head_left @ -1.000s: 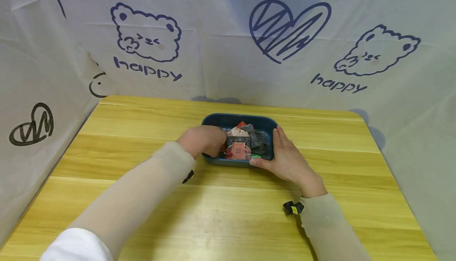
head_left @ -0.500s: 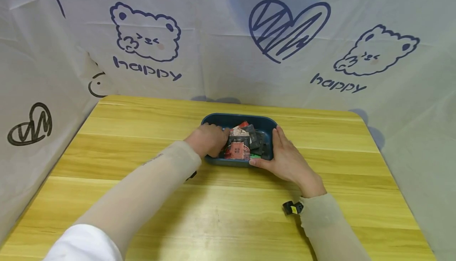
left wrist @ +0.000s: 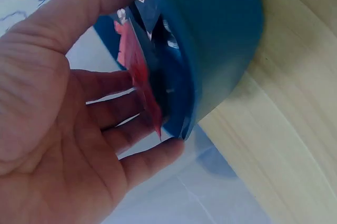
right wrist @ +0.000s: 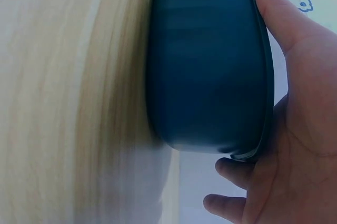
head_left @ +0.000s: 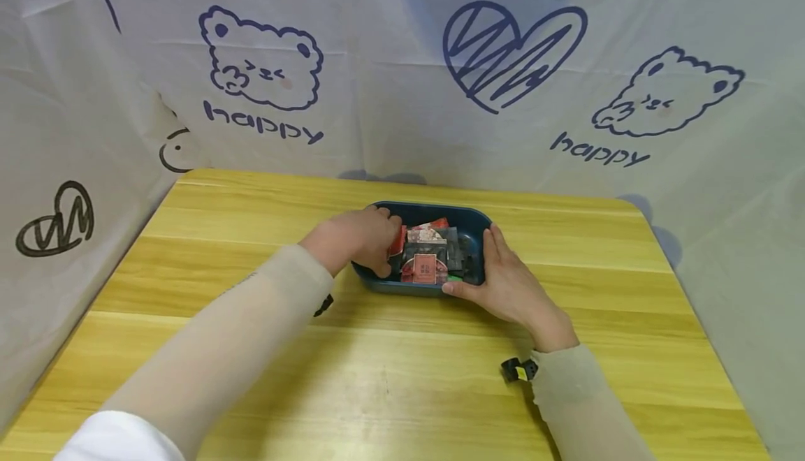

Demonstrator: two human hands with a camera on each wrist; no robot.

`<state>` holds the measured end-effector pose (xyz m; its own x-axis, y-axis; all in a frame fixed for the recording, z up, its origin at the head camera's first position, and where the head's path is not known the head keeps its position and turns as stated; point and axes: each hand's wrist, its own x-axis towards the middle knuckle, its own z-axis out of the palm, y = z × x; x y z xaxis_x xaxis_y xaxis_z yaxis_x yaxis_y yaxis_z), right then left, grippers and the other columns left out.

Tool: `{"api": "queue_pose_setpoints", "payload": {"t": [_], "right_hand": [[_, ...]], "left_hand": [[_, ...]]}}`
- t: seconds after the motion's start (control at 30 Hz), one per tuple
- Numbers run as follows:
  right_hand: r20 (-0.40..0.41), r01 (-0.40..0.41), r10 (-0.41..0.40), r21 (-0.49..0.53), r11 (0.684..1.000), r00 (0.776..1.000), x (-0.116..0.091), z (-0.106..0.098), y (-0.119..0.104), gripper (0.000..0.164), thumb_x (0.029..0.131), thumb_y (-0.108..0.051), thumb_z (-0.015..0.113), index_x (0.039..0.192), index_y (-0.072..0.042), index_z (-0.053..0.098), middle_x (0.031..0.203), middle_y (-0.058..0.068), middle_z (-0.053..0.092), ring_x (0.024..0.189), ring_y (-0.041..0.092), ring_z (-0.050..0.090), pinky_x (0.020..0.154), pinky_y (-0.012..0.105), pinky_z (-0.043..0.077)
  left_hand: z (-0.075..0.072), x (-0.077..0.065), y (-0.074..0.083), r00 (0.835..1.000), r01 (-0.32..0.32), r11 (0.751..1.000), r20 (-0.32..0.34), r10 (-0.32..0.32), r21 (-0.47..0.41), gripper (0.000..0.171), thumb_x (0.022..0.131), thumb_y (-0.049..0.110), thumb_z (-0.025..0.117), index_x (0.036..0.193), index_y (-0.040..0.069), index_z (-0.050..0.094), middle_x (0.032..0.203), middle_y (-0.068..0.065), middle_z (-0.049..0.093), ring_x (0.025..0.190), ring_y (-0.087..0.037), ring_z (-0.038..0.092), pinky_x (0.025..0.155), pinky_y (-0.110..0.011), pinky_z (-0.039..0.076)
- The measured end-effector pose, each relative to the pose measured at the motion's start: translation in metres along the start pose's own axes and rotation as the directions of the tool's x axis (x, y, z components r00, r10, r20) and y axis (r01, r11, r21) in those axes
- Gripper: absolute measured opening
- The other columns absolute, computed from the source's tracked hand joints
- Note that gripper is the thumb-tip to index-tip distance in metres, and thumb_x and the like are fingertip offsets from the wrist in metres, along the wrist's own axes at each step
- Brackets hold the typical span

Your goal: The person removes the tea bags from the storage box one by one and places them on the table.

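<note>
A dark blue rectangular bin (head_left: 411, 289) sits on the table with several small flat packets in it. On top lies a black packet with a pink label (head_left: 424, 269); a white-and-pink patterned packet (head_left: 427, 235) is behind it. My left hand (head_left: 358, 236) is over the bin's left end, its fingers spread and loosely bent. In the left wrist view its fingertips touch a red packet (left wrist: 141, 71) standing on edge, while the thumb reaches over the rim. My right hand (head_left: 508, 285) grips the bin's right end, thumb on the near rim and fingers round the far corner.
The wooden table (head_left: 390, 370) has rounded far corners. White cloth (head_left: 390, 112) with drawn bears and hearts hangs behind it and along both sides. A small black camera (head_left: 518, 369) is at the right wrist.
My left hand has shifted left and spread from a tighter curl, so a red packet shows by its fingers. The packets lie slightly differently. The right hand keeps its hold.
</note>
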<state>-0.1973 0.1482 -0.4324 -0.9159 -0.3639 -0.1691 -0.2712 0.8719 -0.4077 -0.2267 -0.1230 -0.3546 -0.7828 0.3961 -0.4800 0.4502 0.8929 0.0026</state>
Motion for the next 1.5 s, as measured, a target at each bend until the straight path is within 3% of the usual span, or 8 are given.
{"api": "queue_pose_setpoints", "payload": {"t": [0.1,0.27,0.43,0.63,0.8,0.93,1.07,1.5], "right_hand": [[0.002,-0.007,0.007,0.003,1.0,1.0,-0.001,0.0,0.001,0.138,0.083,-0.09,0.058,0.167,0.003,-0.001,0.176,0.019,-0.01,0.16,0.048,0.015,0.126,0.061,0.027],[-0.001,-0.011,0.011,-0.009,1.0,1.0,-0.005,-0.002,0.006,0.137,0.084,-0.089,0.057,0.167,0.005,-0.001,0.176,0.022,-0.009,0.16,0.049,0.015,0.126,0.062,0.026],[0.002,-0.012,0.012,-0.026,1.0,1.0,-0.01,-0.009,0.011,0.137,0.086,-0.088,0.056,0.166,0.007,-0.001,0.175,0.024,-0.009,0.158,0.053,0.016,0.125,0.064,0.027],[0.012,-0.009,0.01,-0.036,0.999,1.0,-0.01,-0.01,0.011,0.137,0.085,-0.089,0.055,0.166,0.006,-0.001,0.175,0.024,-0.009,0.157,0.054,0.019,0.123,0.065,0.03],[0.007,-0.001,0.001,-0.041,0.999,1.0,-0.007,-0.009,0.01,0.138,0.084,-0.09,0.055,0.166,0.006,-0.001,0.175,0.025,-0.008,0.156,0.054,0.021,0.123,0.064,0.032],[0.002,-0.006,0.006,-0.039,0.999,1.0,-0.005,-0.01,0.01,0.138,0.085,-0.089,0.055,0.166,0.007,-0.001,0.175,0.025,-0.008,0.156,0.054,0.021,0.122,0.064,0.032],[-0.002,-0.022,0.022,-0.028,0.999,1.0,-0.003,-0.012,0.012,0.137,0.086,-0.086,0.058,0.165,0.008,-0.001,0.175,0.026,-0.008,0.155,0.055,0.022,0.12,0.065,0.035],[0.012,-0.023,0.023,0.016,1.0,1.0,0.002,-0.005,0.008,0.138,0.085,-0.087,0.059,0.166,0.005,-0.003,0.175,0.022,-0.013,0.155,0.055,0.022,0.117,0.066,0.039]], "left_hand": [[-0.003,-0.005,-0.006,1.0,0.001,0.998,-0.012,-0.002,-0.065,0.096,0.094,0.045,0.077,0.166,0.003,0.028,0.166,-0.022,0.037,0.152,-0.041,0.037,0.122,-0.051,0.041],[-0.002,-0.016,-0.025,0.989,0.006,0.984,-0.145,-0.033,-0.177,0.1,0.088,0.043,0.082,0.164,0.003,0.032,0.157,-0.02,0.047,0.14,-0.037,0.047,0.116,-0.048,0.046],[0.009,-0.032,-0.068,0.963,0.037,0.956,-0.244,-0.112,-0.29,0.097,0.086,0.036,0.083,0.161,-0.001,0.033,0.148,-0.021,0.052,0.131,-0.037,0.052,0.114,-0.051,0.047],[0.044,-0.046,-0.125,0.95,0.137,0.918,-0.215,-0.228,-0.372,0.094,0.089,0.028,0.082,0.159,-0.007,0.03,0.145,-0.027,0.052,0.127,-0.04,0.055,0.113,-0.057,0.047],[0.069,-0.055,-0.151,0.948,0.188,0.903,-0.171,-0.27,-0.385,0.094,0.09,0.026,0.081,0.159,-0.009,0.027,0.15,-0.032,0.046,0.13,-0.044,0.052,0.114,-0.06,0.045],[0.081,-0.055,-0.157,0.951,0.188,0.902,-0.157,-0.266,-0.389,0.096,0.09,0.025,0.081,0.16,-0.01,0.025,0.156,-0.035,0.039,0.136,-0.047,0.049,0.117,-0.061,0.041],[0.085,-0.049,-0.152,0.959,0.166,0.913,-0.155,-0.237,-0.372,0.096,0.09,0.024,0.081,0.161,-0.008,0.025,0.16,-0.035,0.037,0.142,-0.048,0.046,0.12,-0.06,0.039],[0.072,-0.015,-0.118,0.976,0.123,0.94,-0.132,-0.172,-0.319,0.096,0.09,0.025,0.083,0.163,-0.004,0.028,0.162,-0.027,0.041,0.143,-0.041,0.049,0.122,-0.053,0.04]]}}
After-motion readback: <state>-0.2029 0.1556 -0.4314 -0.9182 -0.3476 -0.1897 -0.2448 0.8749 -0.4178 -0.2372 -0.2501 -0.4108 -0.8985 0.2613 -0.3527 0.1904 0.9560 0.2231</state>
